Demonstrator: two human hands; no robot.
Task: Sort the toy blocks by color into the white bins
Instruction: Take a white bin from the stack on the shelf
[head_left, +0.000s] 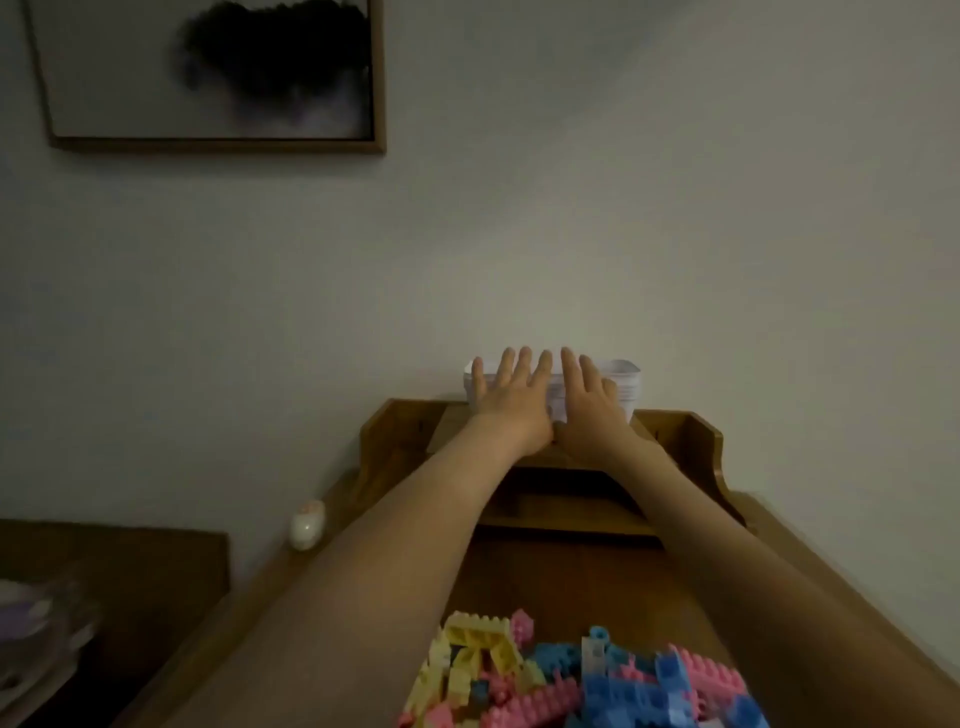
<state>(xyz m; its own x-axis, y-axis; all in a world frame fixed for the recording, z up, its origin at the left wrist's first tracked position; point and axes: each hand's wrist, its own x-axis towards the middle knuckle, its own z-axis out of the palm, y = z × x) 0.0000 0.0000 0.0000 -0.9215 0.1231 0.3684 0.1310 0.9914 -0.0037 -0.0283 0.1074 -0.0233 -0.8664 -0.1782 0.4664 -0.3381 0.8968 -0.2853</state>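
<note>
Two hands reached side by side, left hand (511, 400) and right hand (589, 402), fingers straight and spread, gripping nothing, over the front of the stacked white bins (626, 382) standing atop the wooden shelf (685, 441). Toy blocks (613, 691), pink, blue and yellow, lay heaped well in front of that shelf.

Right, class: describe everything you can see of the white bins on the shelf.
The bins look like white plastic, seemingly stacked, with rounded rims and thin ridges at the right end. They stand upright atop the wooden shelf, against the wall. The left hand and right hand, fingers straight, cover most of their front and seem to touch it. Their number and insides cannot be told.
</note>
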